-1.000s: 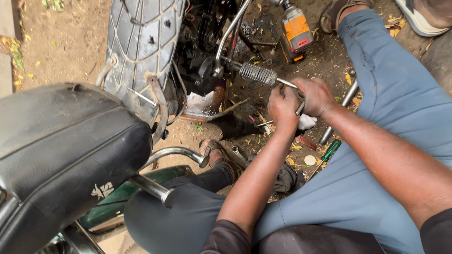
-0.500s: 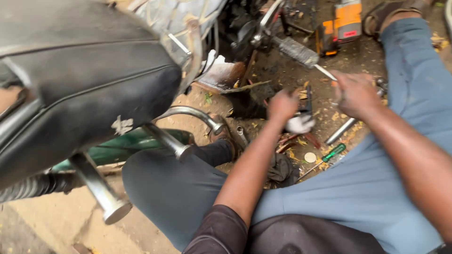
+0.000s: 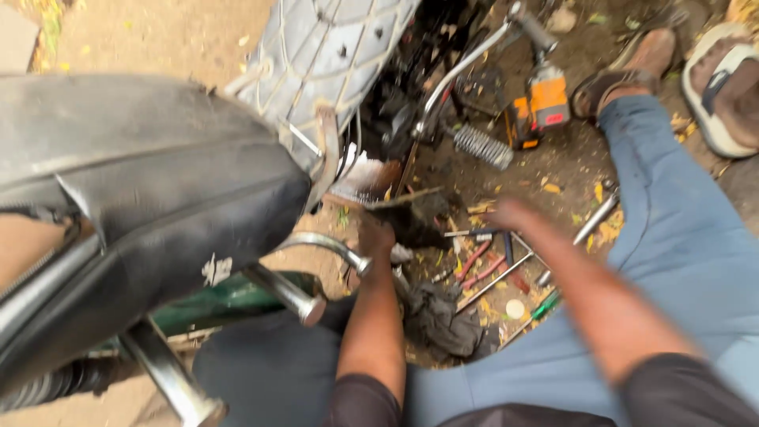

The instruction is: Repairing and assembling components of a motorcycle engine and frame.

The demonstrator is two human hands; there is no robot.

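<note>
Left hand (image 3: pixel 378 234) down by the dark rag (image 3: pixel 419 220) on the ground under the motorcycle seat (image 3: pixel 150 190); grip impossible to tell. Right hand (image 3: pixel 506 213) blurred above loose tools (image 3: pixel 482 265), fingers unclear. Risk, probably: grabbing blind and snagging the chrome bar (image 3: pixel 328 245).

Right hand (image 3: pixel 506 215) motion-blurred; left hand (image 3: pixel 378 236) partly hidden behind bar.
</note>
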